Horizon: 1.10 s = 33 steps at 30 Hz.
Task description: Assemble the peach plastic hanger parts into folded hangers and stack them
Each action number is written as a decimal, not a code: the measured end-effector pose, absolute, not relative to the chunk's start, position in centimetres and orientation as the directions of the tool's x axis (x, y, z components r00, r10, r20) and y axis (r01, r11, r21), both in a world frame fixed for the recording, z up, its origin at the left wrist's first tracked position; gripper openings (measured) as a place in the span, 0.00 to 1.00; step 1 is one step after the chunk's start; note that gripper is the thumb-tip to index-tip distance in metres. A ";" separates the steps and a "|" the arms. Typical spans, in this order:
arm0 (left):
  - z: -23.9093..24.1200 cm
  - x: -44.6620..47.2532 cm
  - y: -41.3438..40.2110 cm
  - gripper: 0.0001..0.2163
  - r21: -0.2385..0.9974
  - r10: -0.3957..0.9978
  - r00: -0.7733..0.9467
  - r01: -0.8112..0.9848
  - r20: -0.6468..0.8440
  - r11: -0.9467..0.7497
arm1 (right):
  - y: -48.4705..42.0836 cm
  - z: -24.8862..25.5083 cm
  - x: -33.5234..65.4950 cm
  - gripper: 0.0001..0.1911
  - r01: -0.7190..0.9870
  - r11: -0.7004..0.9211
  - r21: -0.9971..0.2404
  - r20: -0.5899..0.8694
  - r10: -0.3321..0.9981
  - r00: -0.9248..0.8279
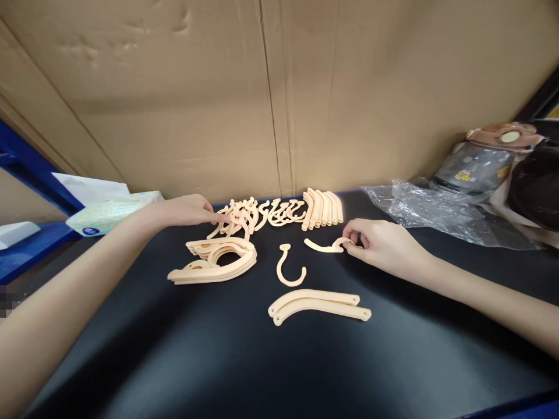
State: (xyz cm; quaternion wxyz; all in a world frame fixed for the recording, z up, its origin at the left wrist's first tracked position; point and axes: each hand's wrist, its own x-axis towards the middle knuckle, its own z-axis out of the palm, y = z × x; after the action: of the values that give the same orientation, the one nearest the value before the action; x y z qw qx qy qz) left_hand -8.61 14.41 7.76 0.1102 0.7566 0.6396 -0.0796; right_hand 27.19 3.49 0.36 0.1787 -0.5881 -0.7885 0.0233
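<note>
At the left end of a heap of small curved hanger pieces (244, 215), the fingers of my left hand (187, 210) pinch one of the pieces. My right hand (375, 243) holds the end of a curved, branched hanger piece (324, 247) between thumb and fingers, low over the table. Between my hands lies a single hanger hook (283, 273). Nearer to me rest two curved hanger arms (321, 305), side by side with holes at their ends. A stack of folded hangers (218, 270) lies below my left hand. All these parts are cream-coloured.
More hooks (283, 214) and a row of hanger arms (323, 208) lie along the back of the black table (183, 349), before a cardboard wall (196, 105). A tissue pack (109, 212) sits left. Clear plastic wrap (419, 209) and a bottle (478, 160) stand right.
</note>
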 end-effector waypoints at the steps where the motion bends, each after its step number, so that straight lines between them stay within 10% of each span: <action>1: 7.8 -8.6 14.4 0.27 0.069 0.944 0.170 0.985 -0.283 -0.156 | 3.5 0.4 27.2 0.05 0.917 0.313 -0.248 0.244 0.936 -0.253; 33: 7.4 -8.8 13.7 0.17 0.157 0.948 0.242 0.965 -0.208 -0.211 | 3.7 0.0 27.3 0.07 0.881 0.396 -0.260 0.230 0.911 -0.342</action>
State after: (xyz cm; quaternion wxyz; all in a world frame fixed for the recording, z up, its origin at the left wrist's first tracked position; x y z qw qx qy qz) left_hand -8.78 13.73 7.40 0.1274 0.7776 0.6149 -0.0333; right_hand 27.33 3.74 0.03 0.1705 -0.5478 -0.8179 0.0447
